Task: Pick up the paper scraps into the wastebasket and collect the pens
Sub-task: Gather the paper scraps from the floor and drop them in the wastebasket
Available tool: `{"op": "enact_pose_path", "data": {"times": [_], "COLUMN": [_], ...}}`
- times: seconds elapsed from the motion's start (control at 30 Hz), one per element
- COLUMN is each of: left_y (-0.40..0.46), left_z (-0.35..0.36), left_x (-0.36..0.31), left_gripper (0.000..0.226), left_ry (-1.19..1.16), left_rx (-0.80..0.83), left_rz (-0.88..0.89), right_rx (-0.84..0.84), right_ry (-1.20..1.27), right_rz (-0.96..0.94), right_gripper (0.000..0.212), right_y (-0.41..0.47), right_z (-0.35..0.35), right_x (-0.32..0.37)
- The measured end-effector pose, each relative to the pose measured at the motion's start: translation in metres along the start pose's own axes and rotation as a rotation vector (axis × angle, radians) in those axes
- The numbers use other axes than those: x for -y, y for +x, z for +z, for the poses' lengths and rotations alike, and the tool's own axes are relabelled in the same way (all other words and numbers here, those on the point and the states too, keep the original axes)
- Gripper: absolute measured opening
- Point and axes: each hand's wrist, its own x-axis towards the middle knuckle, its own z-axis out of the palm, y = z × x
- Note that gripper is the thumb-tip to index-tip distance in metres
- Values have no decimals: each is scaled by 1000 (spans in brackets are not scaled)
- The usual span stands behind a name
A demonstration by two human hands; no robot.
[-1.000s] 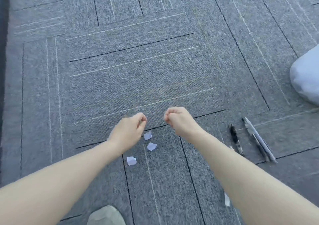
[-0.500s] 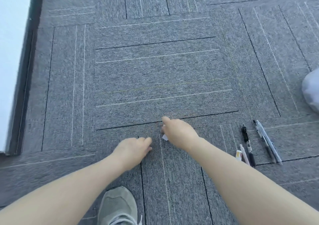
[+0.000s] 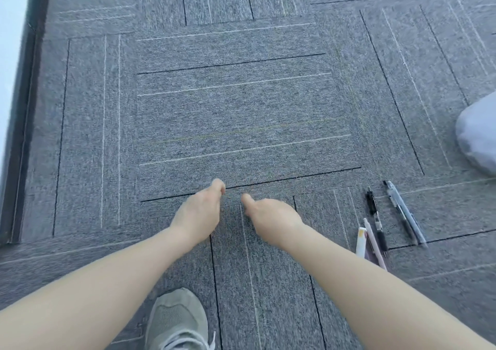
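Soft, even daylight on the carpet (image 3: 241,113) before me; I note no hard shadows. Its straight seams bow outward at the edges; mild blur throughout.

You are looking down on grey carpet tiles (image 3: 241,113) lined with thin black and white stripes, laid at alternating angles. A dark baseboard (image 3: 24,135) is running along the far-left edge beneath a pale wall (image 3: 10,54).

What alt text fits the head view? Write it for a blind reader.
Two bare hands, left hand and right hand, fingers curled, reach down over grey carpet tiles. Several slim plastic pens lie right of them; a grey sneaker shows below.
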Motion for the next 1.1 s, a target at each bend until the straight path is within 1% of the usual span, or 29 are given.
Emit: {"op": "enact_pose_path", "data": {"times": [0.07, 0.1, 0.17, 0.2, 0.23, 0.3, 0.33, 0.43, 0.57, 0.67, 0.77, 0.83, 0.93, 0.97, 1.0, 1.03, 1.07, 1.1], "left_y": [1, 0, 3, 7, 15, 40, 57, 107, 146, 155, 156, 160, 170, 171, 171, 171, 171, 172], "left_z": [-4, -6, -14, -20, -28, -45, -55, -84, -111, -122, -118, -99, -65, -57, -50, -46, -44, -44], "left_x": [0, -2, -9, -14, -21, -46, -66, -161, -323, -446, -550, -598, -638, -643, -647, -647, -646, -642], "left_gripper": [12, 12, 14, 15, 16, 18, 21, 30, 34, 34, 32, 34, 32, 36, 40, 43, 46, 47], "left_ry": [-42, -71, -133, -160, -176, -173, -173, -216, -337, -467, -627, -695, -740, -734, -700, -663, -628, -599], "left_rx": [-21, -26, -39, -39, -27, 13, 19, -17, -68, -128, -120, -35, 214, 289, 330, 344, 332, 303], "left_rz": [-28, -46, -57, -52, -37, 38, 95, 291, 543, 669, 724, 660, 450, 420, 414, 414, 415, 414], "right_rx": [22, 44, 38, -6, -77, -237, -314, -547, -943, -1197, -1357, -1348, -1183, -1115, -1065, -1054, -1100, -1182], "right_ry": [-1, 51, 290, 426, 529, 622, 627, 560, 414, 347, 428, 525, 843, 922, 945, 950, 928, 883], "right_rz": [18, 39, 115, 156, 191, 254, 283, 368, 474, 608, 787, 839, 763, 736, 741, 745, 753, 765], "right_gripper": [29, 26, 8, 4, 11, 16, 17, 14, 12, 15, 12, 12, 20, 22, 24, 24, 24, 23], "right_y": [-1, -2, -5, -7, -9, -17, -23, -58, -139, -212, -267, -283, -284, -284, -286, -287, -290, -293], "right_z": [-4, -6, -14, -21, -32, -65, -87, -165, -260, -306, -323, -318, -297, -291, -286, -282, -279, -276], "right_x": [3, 4, -4, -12, -22, -53, -72, -131, -198, -250, -308, -344, -384, -390, -393, -398, -402, -404]}}
